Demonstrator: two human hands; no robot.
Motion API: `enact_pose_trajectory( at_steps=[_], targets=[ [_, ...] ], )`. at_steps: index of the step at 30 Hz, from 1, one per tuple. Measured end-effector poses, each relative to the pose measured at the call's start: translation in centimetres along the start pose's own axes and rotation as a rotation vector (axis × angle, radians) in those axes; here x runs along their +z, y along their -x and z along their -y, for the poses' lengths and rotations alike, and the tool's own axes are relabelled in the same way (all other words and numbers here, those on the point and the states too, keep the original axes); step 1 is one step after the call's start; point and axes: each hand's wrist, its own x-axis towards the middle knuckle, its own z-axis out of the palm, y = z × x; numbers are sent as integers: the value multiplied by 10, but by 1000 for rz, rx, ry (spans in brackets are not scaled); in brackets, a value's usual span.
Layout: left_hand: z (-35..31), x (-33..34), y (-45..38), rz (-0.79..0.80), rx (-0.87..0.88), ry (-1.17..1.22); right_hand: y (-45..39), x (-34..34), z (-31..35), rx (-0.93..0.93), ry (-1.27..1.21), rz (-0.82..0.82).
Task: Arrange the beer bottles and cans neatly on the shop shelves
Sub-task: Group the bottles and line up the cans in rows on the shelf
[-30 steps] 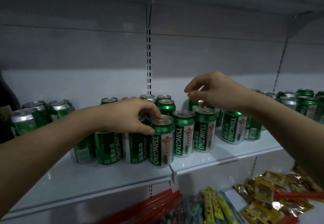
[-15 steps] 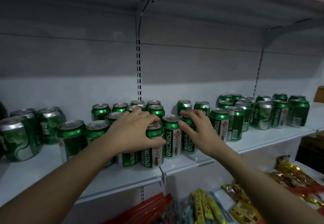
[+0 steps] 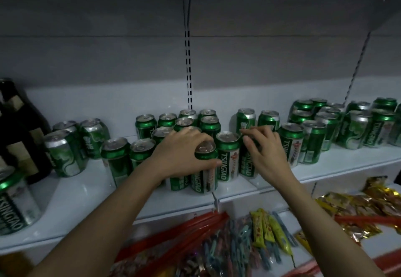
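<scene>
Cans stand upright on the white shelf (image 3: 76, 194), long axes vertical, green labels reading TSINGTAO up the side. The left hand (image 3: 184, 153) grips the front can (image 3: 204, 168) from above, thumb across its label. The right hand (image 3: 267, 148) curls around the can beside it (image 3: 247, 164); another can (image 3: 227, 155) stands between the hands. Dark bottles (image 3: 19, 129) stand far left of the left hand.

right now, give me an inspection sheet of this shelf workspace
surface: white shelf, bare patch at front left
job's things: green beer cans upright in loose clusters, labels facing mixed ways; dark bottles at far left
clutter: snack packets and gold wrappers on the shelf below
hands: left hand grips a front can; right hand curls round a neighbouring can
cables: nothing seen
surroundings: grey back panel, dim light
</scene>
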Motion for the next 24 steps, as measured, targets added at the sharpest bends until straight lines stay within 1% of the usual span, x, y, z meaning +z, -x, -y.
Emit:
enact_pose_trajectory(
  at_steps=[4, 6, 9, 11, 12, 13, 15, 17, 20, 22, 24],
  targets=[
    [-3, -4, 3, 6, -54, 88, -6, -7, 0, -42, 12, 64],
    [-2, -7, 5, -30, -58, 228, -11, -16, 0, -59, 48, 157],
    [-3, -18, 0, -198, -100, 424, -29, -38, 1, -110, 56, 323],
    [-8, -29, -16, -332, -98, 485, -47, -55, -2, -123, 16, 330],
    [-12, -33, -28, -349, -82, 518, -58, -65, -4, -101, -17, 307],
    [-16, -36, -42, -318, -70, 545, -70, -75, -7, -69, -55, 278],
    [-24, -39, -76, -199, -61, 553, -94, -89, -16, -9, -93, 219],
    [-31, -37, -110, -85, -71, 531, -114, -96, -28, 32, -72, 219],
    [-37, -31, -152, 29, -92, 540, -136, -88, -43, 49, 46, 338],
    [-37, -22, -176, 99, -119, 564, -150, -76, -50, 19, 181, 437],
    [-36, -11, -197, 177, -147, 540, -162, -63, -55, -3, 278, 539]
  ],
)
